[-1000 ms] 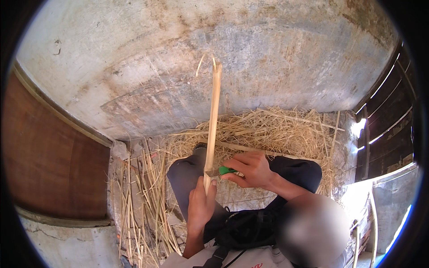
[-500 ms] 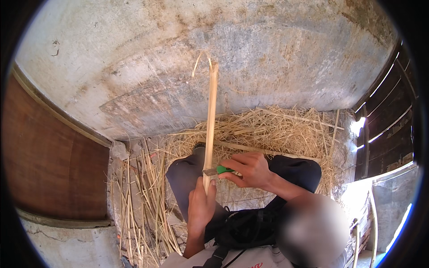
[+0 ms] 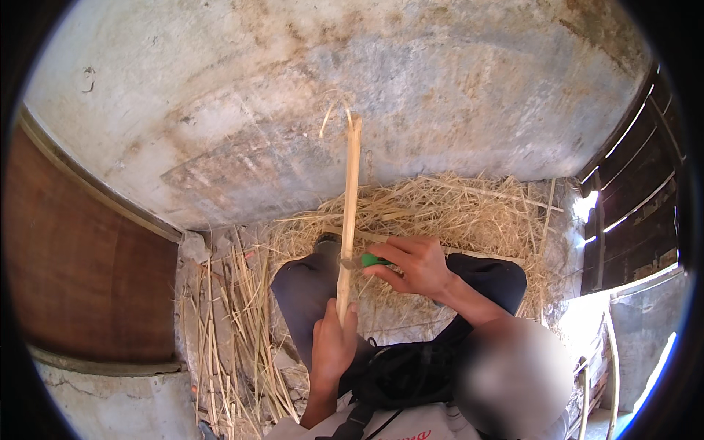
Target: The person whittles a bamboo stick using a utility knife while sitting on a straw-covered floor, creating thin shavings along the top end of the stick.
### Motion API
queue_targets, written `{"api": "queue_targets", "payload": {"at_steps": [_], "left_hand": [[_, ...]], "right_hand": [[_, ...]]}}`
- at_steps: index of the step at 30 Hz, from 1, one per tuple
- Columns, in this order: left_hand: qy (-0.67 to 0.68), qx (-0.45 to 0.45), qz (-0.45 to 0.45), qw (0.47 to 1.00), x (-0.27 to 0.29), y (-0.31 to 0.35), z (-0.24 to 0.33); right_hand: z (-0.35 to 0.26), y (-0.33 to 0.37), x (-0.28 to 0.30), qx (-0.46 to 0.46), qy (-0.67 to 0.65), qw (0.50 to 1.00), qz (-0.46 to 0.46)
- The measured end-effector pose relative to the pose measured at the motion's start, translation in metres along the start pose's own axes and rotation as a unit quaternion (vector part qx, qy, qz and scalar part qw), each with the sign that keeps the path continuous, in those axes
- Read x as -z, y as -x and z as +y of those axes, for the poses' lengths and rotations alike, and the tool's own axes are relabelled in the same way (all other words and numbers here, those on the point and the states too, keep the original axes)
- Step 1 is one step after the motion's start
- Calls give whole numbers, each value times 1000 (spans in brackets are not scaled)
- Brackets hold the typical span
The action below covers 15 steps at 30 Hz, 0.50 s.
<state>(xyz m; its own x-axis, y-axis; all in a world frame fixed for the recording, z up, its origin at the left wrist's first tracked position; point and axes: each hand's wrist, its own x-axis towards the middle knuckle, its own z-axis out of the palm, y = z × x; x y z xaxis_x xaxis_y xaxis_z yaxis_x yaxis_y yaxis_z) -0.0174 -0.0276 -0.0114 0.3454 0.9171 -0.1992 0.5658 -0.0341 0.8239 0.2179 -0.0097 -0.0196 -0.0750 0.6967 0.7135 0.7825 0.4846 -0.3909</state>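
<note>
My left hand [image 3: 334,341] is closed round the lower end of a long pale bamboo strip [image 3: 351,183], which points away from me toward the wall. A thin curled shaving [image 3: 328,119] hangs from the strip's far end. In my right hand [image 3: 419,268] is a knife [image 3: 372,260] with a green handle, gripped between thumb and fingers. Its short blade lies across the strip, a little beyond my left hand. Part of the handle is hidden by my fingers.
A heap of shavings [image 3: 469,209] covers the floor beyond my legs. Several thin bamboo strips [image 3: 235,330] lie at left, beside a brown wooden panel [image 3: 88,249]. A stained wall [image 3: 367,66] rises ahead, and dark slatted boards [image 3: 638,198] stand at right.
My right hand and the knife have moved away from me along the strip, leaving a wider gap to my left hand. The strip's far end has shifted slightly right and nearer.
</note>
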Motion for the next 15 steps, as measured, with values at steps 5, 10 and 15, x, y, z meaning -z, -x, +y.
{"api": "queue_targets", "payload": {"at_steps": [5, 10, 15], "left_hand": [[-12, -8, 4, 1000, 2, 2, -2], [-13, -11, 1, 1000, 5, 3, 1], [-6, -16, 2, 1000, 5, 4, 0]], "right_hand": [[3, 2, 0, 4, 11, 1000, -4], [2, 0, 0, 9, 27, 1000, -8], [3, 0, -2, 9, 28, 1000, -3]]}}
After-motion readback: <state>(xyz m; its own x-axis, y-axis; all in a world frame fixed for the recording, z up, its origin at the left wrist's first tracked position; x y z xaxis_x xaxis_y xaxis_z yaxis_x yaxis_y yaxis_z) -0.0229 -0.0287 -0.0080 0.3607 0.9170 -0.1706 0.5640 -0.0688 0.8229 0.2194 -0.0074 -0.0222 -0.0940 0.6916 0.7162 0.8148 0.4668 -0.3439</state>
